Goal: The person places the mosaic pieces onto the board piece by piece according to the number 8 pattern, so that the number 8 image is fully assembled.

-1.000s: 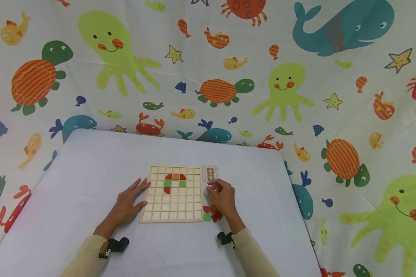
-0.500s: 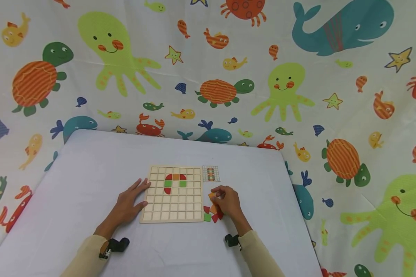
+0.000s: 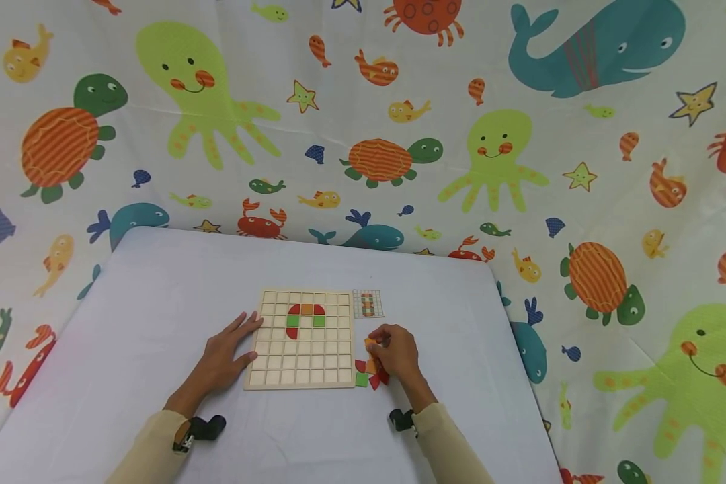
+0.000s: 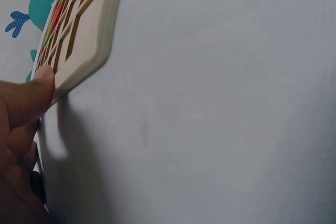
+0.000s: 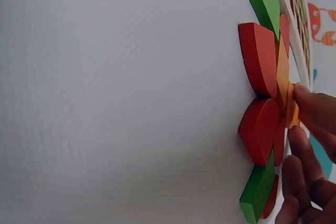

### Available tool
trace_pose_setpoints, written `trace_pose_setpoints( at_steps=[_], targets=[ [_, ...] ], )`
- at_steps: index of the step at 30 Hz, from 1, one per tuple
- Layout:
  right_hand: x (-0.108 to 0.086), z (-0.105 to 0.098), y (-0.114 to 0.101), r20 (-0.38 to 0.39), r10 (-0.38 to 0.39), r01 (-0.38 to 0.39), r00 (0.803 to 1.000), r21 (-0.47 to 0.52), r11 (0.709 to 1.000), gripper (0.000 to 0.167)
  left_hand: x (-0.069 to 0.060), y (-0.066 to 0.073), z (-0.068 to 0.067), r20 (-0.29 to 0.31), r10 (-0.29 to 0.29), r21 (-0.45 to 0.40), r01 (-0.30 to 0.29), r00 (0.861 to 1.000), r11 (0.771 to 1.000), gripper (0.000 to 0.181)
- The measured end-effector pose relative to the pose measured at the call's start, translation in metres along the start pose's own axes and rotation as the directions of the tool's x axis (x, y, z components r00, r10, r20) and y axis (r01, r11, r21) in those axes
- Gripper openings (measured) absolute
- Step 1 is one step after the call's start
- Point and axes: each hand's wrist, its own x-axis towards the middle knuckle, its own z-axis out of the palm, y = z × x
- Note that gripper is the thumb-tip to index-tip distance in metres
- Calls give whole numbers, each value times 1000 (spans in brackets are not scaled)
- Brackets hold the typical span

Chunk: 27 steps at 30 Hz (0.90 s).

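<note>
A wooden grid board (image 3: 299,387) lies on the table, with red quarter-round blocks (image 3: 292,333), green square blocks (image 3: 319,321) and an orange square block (image 3: 306,309) in its cells. My left hand (image 3: 219,359) rests along the board's left side, fingers spread; its thumb (image 4: 44,74) touches the edge in the left wrist view. Right of the board, my right hand (image 3: 399,351) pinches an orange block (image 5: 295,113) between thumb and fingers, over a small pile of loose blocks. The hand hides part of the pile in the head view.
The loose pile holds red blocks (image 5: 260,59), green blocks (image 5: 264,1) and an orange one (image 5: 282,74). A small pattern card (image 3: 375,312) lies by the board's upper right corner. White cloth covers the table (image 3: 175,282); a printed sea-animal curtain (image 3: 339,81) hangs behind it.
My right hand has moved back from near the pattern card to the loose pile and pinches an orange block there. The left hand and the blocks on the board look unchanged.
</note>
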Motion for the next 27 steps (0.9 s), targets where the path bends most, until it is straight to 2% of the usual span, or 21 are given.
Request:
trace_pose_setpoints(
  at_steps=[4, 7, 13, 19, 27],
  targets=[
    [-1, 2, -1, -10, 11, -11, 1000, -22, 1000, 15, 0, 0, 0, -1, 0, -6, 0, 1000, 1000, 74],
    [-1, 3, -1, -11, 13, -13, 1000, 0, 1000, 16, -1, -1, 0, -5, 5, -9, -5, 1000, 1000, 73],
    [1, 2, 3, 11, 9, -10, 1000, 111, 994, 11, -1, -1, 1, -5, 8, -9, -8, 1000, 1000, 74],
    [5, -2, 5, 35, 9, -17, 999, 222, 975, 5, -1, -1, 2, -14, 16, -6, -16, 1000, 1000, 73],
    [9, 4, -12, 30, -35, 23, 999, 332, 943, 4, -1, -1, 2, -40, 31, -4, -31, 999, 999, 72]
  ],
)
